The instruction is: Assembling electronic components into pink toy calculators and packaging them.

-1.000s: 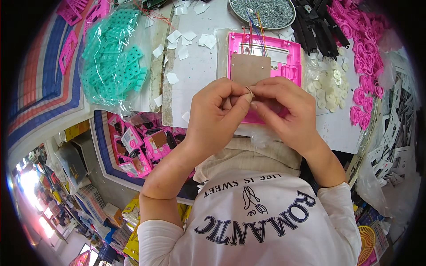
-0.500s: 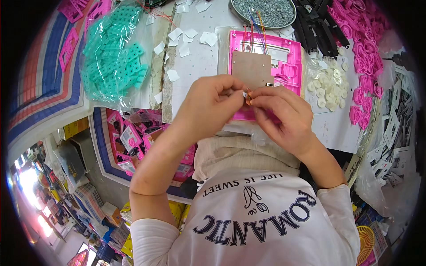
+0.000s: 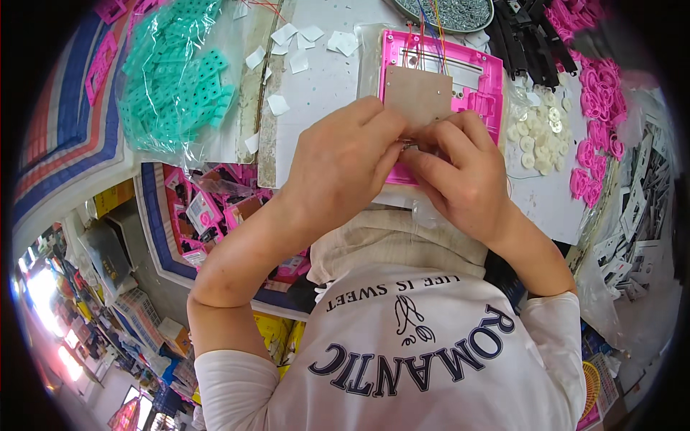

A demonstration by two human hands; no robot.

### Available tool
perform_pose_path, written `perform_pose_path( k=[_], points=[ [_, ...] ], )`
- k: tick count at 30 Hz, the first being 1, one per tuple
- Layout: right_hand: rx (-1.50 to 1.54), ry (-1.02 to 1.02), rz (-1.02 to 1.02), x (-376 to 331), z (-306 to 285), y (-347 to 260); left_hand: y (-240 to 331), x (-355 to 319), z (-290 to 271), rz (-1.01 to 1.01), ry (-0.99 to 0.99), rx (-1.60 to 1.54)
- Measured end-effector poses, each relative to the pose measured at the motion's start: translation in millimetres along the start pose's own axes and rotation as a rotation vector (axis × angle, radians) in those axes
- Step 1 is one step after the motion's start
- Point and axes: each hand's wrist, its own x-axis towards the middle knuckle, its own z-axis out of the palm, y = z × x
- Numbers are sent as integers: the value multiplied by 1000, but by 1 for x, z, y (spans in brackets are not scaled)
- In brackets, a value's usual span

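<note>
A pink plastic housing lies before me on the work table, with a flat brown board in it. Red, blue and yellow wires run up from beyond the board's far edge. My left hand and my right hand meet over the housing's near part, close to the board's near edge. Their fingertips are pinched together around something tiny. A small shiny bit shows between them, but the fingers hide its kind.
A round tray of screws stands at the back. To the right are black plastic parts, white round discs and pink loops. A clear bag of turquoise parts lies left, with paper squares beside it. Pink assemblies fill a bin below.
My fingertips have drawn closer together, covering the small white and copper-coloured piece seen between them before. The housing and table appear slightly higher in the view.
</note>
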Motion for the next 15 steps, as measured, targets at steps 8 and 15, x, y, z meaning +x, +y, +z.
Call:
perform_pose_path(
  k=[8,15],
  points=[
    [-59,-53,-16,1,0,-2,-6,-5,7,43,68,5],
    [-162,-256,-12,4,-20,-14,-21,7,-14,-518,127,-472]
  ],
)
